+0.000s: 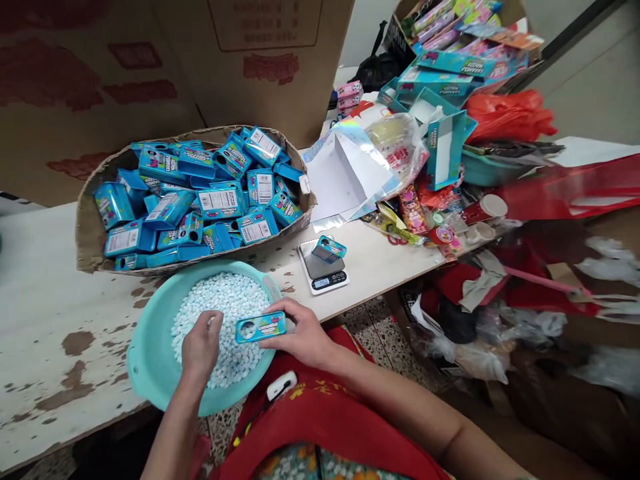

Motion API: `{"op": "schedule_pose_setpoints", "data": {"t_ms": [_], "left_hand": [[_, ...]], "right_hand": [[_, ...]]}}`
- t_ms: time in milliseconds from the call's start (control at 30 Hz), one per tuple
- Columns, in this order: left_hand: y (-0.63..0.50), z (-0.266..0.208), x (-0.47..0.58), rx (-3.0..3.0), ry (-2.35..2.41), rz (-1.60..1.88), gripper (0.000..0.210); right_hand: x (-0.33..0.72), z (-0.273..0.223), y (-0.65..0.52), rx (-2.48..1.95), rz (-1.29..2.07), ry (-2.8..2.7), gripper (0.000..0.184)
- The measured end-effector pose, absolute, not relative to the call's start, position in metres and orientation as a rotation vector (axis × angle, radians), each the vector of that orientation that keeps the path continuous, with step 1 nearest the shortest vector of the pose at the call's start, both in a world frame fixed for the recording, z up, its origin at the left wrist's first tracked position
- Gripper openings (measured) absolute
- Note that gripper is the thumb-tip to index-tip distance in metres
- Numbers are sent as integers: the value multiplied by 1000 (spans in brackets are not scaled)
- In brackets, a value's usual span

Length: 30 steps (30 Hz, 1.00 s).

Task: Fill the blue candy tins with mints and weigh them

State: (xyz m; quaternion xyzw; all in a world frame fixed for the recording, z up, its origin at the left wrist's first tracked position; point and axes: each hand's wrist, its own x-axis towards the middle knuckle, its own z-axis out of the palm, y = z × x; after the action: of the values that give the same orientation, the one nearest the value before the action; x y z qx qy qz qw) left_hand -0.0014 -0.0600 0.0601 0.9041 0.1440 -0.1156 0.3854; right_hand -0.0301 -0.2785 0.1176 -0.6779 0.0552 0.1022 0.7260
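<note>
My right hand grips a small blue candy box by its right end, holding it level with a round hole showing at the left of its top face. Beneath it is a turquoise plastic basin of small white and pale blue candies. My left hand is over the candies, left of the box, its fingers curled together; whatever they may pinch is hidden. To the right of the basin, a second blue candy box rests tilted on a small digital scale with a lit display.
Behind the basin, a cut-down cardboard box holds many blue candy boxes. A large carton stands at the back. Shiny paper sheets, wrappers and packaging crowd the table's right side. Below its edge lie plastic bags.
</note>
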Motion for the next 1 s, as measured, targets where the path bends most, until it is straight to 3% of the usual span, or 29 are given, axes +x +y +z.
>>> {"op": "schedule_pose_setpoints", "data": {"t_ms": [100,167,233,300,400,533,667,1000], "left_hand": [[-58,57,10,2719,-50,-426,21],[-52,52,19,2693,43,-540,19],[-45,46,25,2345,349,-580,17],[-45,44,27,1916,564,-527,29],[-72,56,29,1627,620,-501,42],[-163,92,59,1803,222,-680,32],[-265,107,110,2191,-306,-548,19],[-321,90,131,2561,-669,-499,32]], "right_hand": [[-45,120,-311,-1417,241,286,45],[-52,119,-336,-1401,232,386,45],[-55,117,-360,-1400,209,468,44],[-56,114,-384,-1399,170,531,44],[-55,105,-416,-1404,111,605,46],[-53,92,-453,-1417,50,671,48],[-50,86,-486,-1405,44,697,49],[-46,64,-547,-1423,-69,786,54]]}}
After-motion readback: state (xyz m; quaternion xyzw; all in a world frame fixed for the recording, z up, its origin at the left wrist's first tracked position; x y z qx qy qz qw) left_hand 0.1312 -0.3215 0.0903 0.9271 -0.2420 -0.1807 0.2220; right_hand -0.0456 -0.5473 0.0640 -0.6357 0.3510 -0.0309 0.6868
